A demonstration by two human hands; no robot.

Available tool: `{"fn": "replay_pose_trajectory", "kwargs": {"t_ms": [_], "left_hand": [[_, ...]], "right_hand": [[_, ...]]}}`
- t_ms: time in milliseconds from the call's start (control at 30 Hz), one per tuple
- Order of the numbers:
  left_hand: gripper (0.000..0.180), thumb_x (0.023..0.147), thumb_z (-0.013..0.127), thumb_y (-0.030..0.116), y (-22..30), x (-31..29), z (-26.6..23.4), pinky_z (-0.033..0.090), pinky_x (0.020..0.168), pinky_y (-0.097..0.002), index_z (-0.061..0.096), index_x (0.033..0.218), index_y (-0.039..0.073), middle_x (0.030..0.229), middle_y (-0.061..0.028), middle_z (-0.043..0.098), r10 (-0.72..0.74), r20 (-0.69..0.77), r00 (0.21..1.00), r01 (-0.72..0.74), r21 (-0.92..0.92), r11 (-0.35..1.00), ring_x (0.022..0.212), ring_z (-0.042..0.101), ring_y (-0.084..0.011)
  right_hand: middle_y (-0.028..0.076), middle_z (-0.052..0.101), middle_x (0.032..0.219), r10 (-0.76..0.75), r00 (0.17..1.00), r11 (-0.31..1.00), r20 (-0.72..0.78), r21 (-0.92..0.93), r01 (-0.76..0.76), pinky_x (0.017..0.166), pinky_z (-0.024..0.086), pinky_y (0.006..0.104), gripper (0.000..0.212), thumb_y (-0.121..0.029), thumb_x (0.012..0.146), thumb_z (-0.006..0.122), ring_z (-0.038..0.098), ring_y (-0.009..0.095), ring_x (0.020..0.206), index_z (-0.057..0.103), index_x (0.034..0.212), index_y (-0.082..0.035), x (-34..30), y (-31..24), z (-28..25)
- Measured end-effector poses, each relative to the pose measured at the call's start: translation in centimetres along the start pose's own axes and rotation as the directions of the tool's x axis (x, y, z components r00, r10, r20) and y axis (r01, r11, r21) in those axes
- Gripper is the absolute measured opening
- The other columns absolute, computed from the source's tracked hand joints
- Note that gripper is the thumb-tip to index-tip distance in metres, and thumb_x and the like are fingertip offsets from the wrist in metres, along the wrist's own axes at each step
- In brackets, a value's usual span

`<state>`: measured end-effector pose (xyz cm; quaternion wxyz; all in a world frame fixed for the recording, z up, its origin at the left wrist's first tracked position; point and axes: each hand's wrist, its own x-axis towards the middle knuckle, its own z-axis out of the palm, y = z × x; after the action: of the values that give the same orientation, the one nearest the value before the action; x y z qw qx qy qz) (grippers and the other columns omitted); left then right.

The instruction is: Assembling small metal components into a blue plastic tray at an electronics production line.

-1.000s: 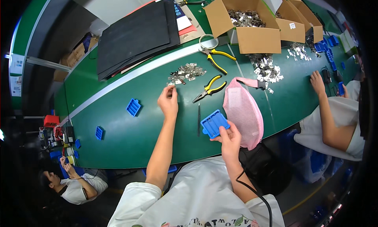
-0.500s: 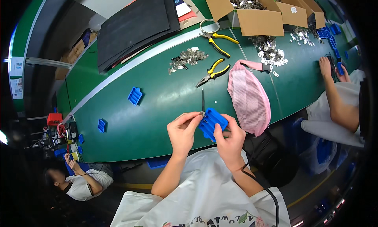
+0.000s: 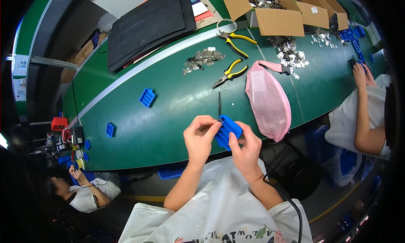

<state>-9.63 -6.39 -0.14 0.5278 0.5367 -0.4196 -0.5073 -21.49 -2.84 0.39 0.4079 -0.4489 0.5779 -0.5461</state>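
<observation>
Over the near edge of the green table, my right hand (image 3: 245, 148) grips a small blue plastic case (image 3: 228, 131) with parallel slots, its thumb lying over one side. The fingers of my left hand (image 3: 200, 137) are pinched at the upper left corner of this case. A small metal piece in that pinch is mostly hidden by the fingertips. Just beyond the case lies a thin dark pointed tool (image 3: 219, 103). Farther out are yellow-and-black long-nose pliers (image 3: 230, 74) and a second pair of yellow-handled pliers (image 3: 236, 43).
Two similar blue cases (image 3: 147, 98) lie to the left. Loose metal pieces (image 3: 206, 59) form a pile beyond the pliers. A pink mesh pouch (image 3: 268, 106) is right of my hands. Cardboard boxes (image 3: 280, 24) and black sheets (image 3: 148, 28) stand behind. Co-workers sit on both sides.
My left fingers have closed in against the case's corner, covering the metal piece that showed before. The co-worker on the right has brought their hands closer together.
</observation>
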Motion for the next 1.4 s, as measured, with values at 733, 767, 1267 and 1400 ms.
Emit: {"fn": "replay_pose_trajectory", "kwargs": {"t_ms": [733, 767, 1267, 1400], "left_hand": [[0.077, 0.061, 0.081, 0.008, -3.1, -3.8, -4.4, 0.036, 0.098, -0.0388, 0.043, 0.127, 0.0, 0.134, -0.0154, 0.036, 0.175, 0.19, 0.966, -0.209, 0.177, 0.962, 0.122, 0.039, -0.0259], [0.074, 0.062, 0.08, 0.006, -3.5, -3.7, -4.9, 0.036, 0.098, -0.0388, 0.044, 0.126, 0.0, 0.131, -0.0159, 0.039, 0.268, 0.193, 0.944, -0.322, 0.348, 0.881, 0.121, 0.04, -0.026], [0.044, 0.079, 0.063, -0.002, -4.0, -3.5, -7.6, 0.043, 0.089, -0.0289, 0.049, 0.121, -0.004, 0.117, -0.0125, 0.054, -0.095, -0.093, 0.991, 0.073, -0.213, 0.974, 0.106, 0.052, -0.0166], [0.08, 0.066, 0.077, 0.002, -3.2, -3.8, -8.4, 0.032, 0.101, -0.035, 0.035, 0.134, -0.002, 0.133, -0.0126, 0.041, 0.008, 0.191, 0.982, 0.03, -0.198, 0.98, 0.117, 0.044, -0.0193]], "right_hand": [[0.008, 0.062, 0.082, 0.509, 0.833, 0.645, 0.218, 0.544, -0.537, 0.055, 0.051, 0.0241, 0.021, -0.012, 0.089, 0.056, 0.061, 0.011, 0.067, 0.053, 0.102, 0.005, -0.6, 5.4, 4.0], [0.008, 0.062, 0.081, 0.417, 0.869, 0.766, 0.268, 0.412, -0.494, 0.056, 0.052, 0.0251, 0.021, -0.013, 0.09, 0.056, 0.061, 0.011, 0.067, 0.055, 0.1, 0.004, -0.9, 5.8, 4.1], [0.003, 0.059, 0.067, 0.38, 0.694, 0.875, 0.611, 0.005, -0.484, 0.042, 0.04, 0.0223, 0.023, -0.021, 0.089, 0.056, 0.053, 0.007, 0.053, 0.06, 0.096, 0.001, 1.3, 5.9, 5.8], [0.003, 0.059, 0.07, 0.466, 0.612, 0.695, 0.638, 0.164, -0.7, 0.042, 0.042, 0.0222, 0.024, -0.021, 0.09, 0.054, 0.055, 0.008, 0.055, 0.059, 0.095, 0.001, 1.3, 4.8, 5.6]]}}
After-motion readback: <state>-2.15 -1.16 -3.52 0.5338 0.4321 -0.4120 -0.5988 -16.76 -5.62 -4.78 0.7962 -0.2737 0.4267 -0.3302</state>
